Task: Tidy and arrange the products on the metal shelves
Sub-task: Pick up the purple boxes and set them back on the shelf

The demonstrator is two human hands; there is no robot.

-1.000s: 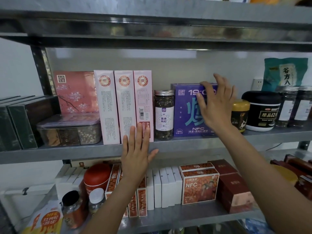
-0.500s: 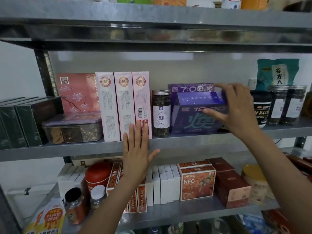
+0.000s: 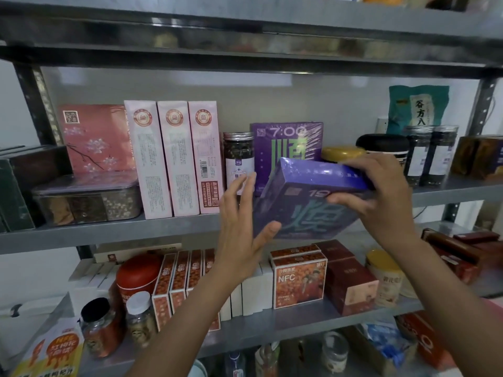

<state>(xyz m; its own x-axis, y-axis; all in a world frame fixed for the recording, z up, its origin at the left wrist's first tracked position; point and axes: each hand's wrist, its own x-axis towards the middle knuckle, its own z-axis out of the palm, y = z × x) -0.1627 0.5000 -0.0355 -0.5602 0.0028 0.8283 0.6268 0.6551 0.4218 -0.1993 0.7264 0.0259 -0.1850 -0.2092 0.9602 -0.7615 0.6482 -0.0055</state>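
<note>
While the purple box [image 3: 304, 210] hung clear of the middle shelf [image 3: 109, 235], just in front of its edge, the step looked like re-placing it. Right hand [image 3: 381, 197] gripped the right end, thumb on the printed face. Left hand [image 3: 242, 235] was spread flat at the lower left corner; contact unclear. Next move probably called for levelling. Printed face pointed at the camera; long axis ran roughly left-right, tilted.

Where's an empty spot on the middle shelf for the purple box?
Probably the gap in front of the 7:00 box, between the dark jar and the yellow-lidded jar. Left, pink boxes stand packed; right, tall jars crowd.
</note>
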